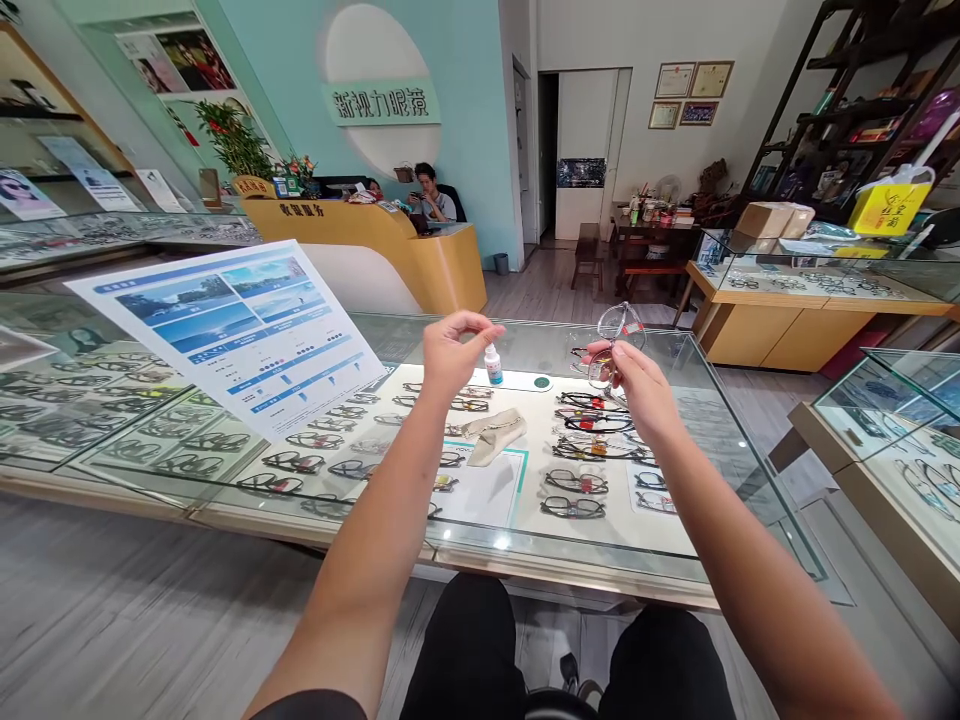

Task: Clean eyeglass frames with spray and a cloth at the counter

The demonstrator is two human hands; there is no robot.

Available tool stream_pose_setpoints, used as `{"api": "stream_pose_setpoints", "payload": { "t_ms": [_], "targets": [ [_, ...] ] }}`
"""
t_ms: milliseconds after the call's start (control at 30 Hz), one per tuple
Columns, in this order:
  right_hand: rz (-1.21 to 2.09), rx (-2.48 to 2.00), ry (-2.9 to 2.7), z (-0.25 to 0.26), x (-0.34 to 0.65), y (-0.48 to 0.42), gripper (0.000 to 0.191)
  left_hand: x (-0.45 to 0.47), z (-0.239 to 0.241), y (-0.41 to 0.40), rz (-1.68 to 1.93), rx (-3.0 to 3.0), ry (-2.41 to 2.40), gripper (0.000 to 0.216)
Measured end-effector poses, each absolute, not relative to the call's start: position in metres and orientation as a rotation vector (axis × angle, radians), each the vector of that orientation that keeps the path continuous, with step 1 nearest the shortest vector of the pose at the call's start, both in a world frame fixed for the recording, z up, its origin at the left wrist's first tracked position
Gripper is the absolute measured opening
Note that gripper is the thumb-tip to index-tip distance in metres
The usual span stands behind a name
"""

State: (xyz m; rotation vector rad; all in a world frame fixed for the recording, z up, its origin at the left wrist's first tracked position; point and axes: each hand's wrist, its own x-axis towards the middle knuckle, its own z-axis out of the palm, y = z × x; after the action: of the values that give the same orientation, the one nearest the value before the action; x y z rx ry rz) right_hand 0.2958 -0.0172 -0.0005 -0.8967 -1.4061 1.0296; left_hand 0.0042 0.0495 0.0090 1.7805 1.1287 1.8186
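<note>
My right hand pinches a pair of thin-framed eyeglasses, held up on edge above the glass counter, with a small red mark on one lens. My left hand is closed, thumb and fingertips together, just above a small dropper bottle with a white top and blue lower label. What those fingers hold, if anything, is too small to make out. A crumpled beige cloth lies on the counter top between my arms. Below the glass, several eyeglass frames are lined up in rows.
A printed sheet stands tilted at the left of the glass display counter. A person sits behind the yellow reception desk. Another display case stands to the right, and my knees are under the counter's front edge.
</note>
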Motion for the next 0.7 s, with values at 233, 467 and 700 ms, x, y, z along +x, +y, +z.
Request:
{"api": "stream_pose_setpoints", "payload": {
  "t_ms": [233, 467, 700],
  "targets": [
    [1.024, -0.884, -1.409, -0.003, 0.295, -0.016, 0.038, 0.013, 0.006, 0.034, 0.857, 2.100, 1.193, 0.033],
    [1.018, -0.910, -1.426, -0.003, 0.294, -0.017, 0.039, 0.006, 0.000, 0.037, -0.025, 2.132, 1.600, 0.021],
    [1.033, -0.900, -1.416, -0.003, 0.293, -0.016, 0.037, 0.010, -0.003, 0.037, -0.274, 1.967, 1.791, 0.035]
  ]
}}
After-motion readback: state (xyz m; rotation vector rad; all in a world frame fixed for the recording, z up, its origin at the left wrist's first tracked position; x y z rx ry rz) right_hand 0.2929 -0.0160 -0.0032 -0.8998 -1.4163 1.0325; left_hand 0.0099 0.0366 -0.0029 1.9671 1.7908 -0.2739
